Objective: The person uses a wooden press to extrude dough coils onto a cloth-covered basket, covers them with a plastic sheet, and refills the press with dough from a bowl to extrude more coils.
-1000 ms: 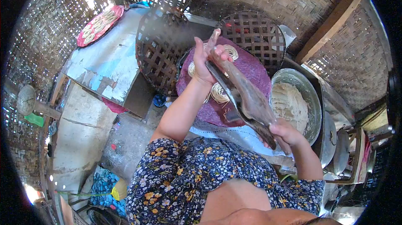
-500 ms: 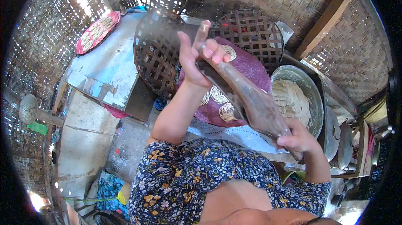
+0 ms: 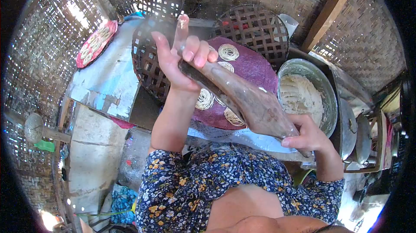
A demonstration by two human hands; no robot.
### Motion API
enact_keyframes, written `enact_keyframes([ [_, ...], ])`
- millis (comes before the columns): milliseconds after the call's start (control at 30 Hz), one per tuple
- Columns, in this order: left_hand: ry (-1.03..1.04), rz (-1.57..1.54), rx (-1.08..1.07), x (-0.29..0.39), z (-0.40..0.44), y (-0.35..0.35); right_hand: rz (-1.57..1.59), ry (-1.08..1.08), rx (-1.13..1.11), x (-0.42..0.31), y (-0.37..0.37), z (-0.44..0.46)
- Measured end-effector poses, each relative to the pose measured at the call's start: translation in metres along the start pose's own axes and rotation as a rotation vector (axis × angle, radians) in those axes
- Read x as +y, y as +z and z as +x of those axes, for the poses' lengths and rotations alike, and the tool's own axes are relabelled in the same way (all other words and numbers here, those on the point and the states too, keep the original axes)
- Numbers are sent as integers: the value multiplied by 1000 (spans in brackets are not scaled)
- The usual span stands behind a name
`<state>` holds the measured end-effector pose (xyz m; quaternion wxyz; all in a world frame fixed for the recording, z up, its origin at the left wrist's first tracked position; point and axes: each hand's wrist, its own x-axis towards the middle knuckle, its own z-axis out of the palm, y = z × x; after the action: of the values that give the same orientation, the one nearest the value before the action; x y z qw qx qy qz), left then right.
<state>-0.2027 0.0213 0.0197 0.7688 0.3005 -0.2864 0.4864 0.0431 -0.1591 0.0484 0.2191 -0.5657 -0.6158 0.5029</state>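
A long brown wooden tool [image 3: 247, 98] with two arms lies slantwise across my front, above a round purple cloth-covered surface. My left hand [image 3: 186, 57] grips its upper left end with several fingers, while the index finger and thumb stick out. Around the lower right end, my right hand [image 3: 307, 135] is closed. Coils of pale strands [image 3: 228, 52] rest on the purple surface [image 3: 255, 70], partly hidden behind the tool. Beside it on the right stands a large metal basin [image 3: 331, 90] with pale dough [image 3: 301, 98] inside.
Open-weave round baskets [image 3: 255, 25] lean behind the purple surface. At the left, a pink tray [image 3: 96, 44] of coils sits on a worn blue-white table [image 3: 108, 81]. Pot lids [image 3: 348, 124] stand at the right. A wooden post [image 3: 331, 12] slants down the wall.
The tool and my left hand have moved left and slightly down in view, and my right hand has shifted a little right. The tool's broad side now shows more. The camera view has shifted.
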Motion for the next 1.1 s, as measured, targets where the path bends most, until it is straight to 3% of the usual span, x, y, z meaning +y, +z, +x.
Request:
enact_keyframes([
  [233,-44,-66,115,-35,-9,-8,27,52,54,13,-8,-25],
  [300,-66,-100,115,-43,-4,-13,-32,41,103,19,-11,-30],
  [333,-131,-156,8,-44,1,-19,-61,10,133,29,-11,-31],
  [433,-299,-65,359,-61,8,-13,-52,-20,210,48,-10,-30],
  [467,-537,2,114,-64,5,-35,-35,-21,233,51,-10,-29],
  [533,-951,318,242,-86,-22,-73,-43,-35,241,55,-12,-27],
  [600,-1157,785,394,-107,-47,-79,-19,-44,249,59,-10,-24],
  [700,-1103,847,442,-113,-62,-67,41,-52,257,65,-12,-21],
  [900,-1196,763,445,-105,-61,-55,37,-52,302,72,-16,-15],
  [1000,-1154,1039,316,-102,-82,-101,90,-14,332,73,-17,-13],
  [1100,-953,1694,-95,-81,-88,-91,155,55,328,72,-21,-14],
])
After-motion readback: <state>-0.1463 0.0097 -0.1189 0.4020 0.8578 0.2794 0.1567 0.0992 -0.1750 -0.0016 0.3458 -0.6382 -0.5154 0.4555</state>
